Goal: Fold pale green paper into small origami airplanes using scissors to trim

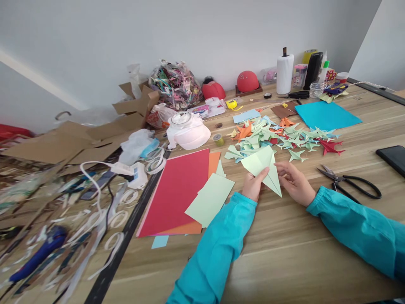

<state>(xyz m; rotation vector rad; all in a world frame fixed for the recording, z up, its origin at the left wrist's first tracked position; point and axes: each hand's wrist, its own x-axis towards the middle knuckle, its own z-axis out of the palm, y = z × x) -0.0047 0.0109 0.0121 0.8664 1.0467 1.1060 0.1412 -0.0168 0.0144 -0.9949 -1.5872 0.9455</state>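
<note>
My left hand [253,185] pinches a partly folded pale green paper [264,165] at its lower left edge, fingers closed on it. My right hand [295,182] rests beside the paper's right edge, fingertips touching the fold. Both arms wear teal sleeves. The paper stands just above the wooden table [284,245]. Beyond it lies a heap of folded paper figures [278,137] in green, orange, blue and red.
Red, orange and green paper sheets [180,190] lie at left. Black scissors [351,182] lie at right, a dark phone [394,158] further right. A blue sheet [325,115], paper towel roll [284,72], white bowl-like object [188,131] and cardboard clutter [95,135] sit behind.
</note>
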